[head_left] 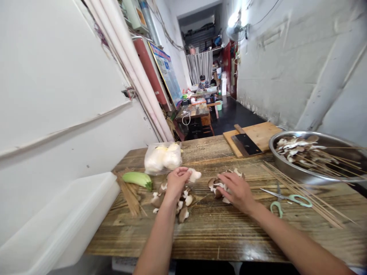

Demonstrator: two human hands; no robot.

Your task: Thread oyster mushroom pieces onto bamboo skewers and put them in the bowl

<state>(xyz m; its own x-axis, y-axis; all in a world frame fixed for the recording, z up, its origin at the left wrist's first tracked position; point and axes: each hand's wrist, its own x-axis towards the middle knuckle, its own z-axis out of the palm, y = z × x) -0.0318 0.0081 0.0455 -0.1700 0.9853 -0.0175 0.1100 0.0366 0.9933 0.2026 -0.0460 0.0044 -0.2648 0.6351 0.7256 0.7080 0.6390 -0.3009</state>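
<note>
My left hand is closed in a pinch on a pale oyster mushroom, held just above the wooden table. Below and around that wrist lie several loose mushrooms with brown caps and white stems. To the right, my right hand rests over a second pile of mushrooms, fingers spread and touching it. The palm hides part of that pile. Scissors with light green handles lie spread on the table, right of my right hand.
A steel basin at right holds mushrooms and skewers. Loose skewers lie before it. Behind are a cleaver and cutting board. At left are a green gourd, more skewers and a plastic bag. A person sits far back.
</note>
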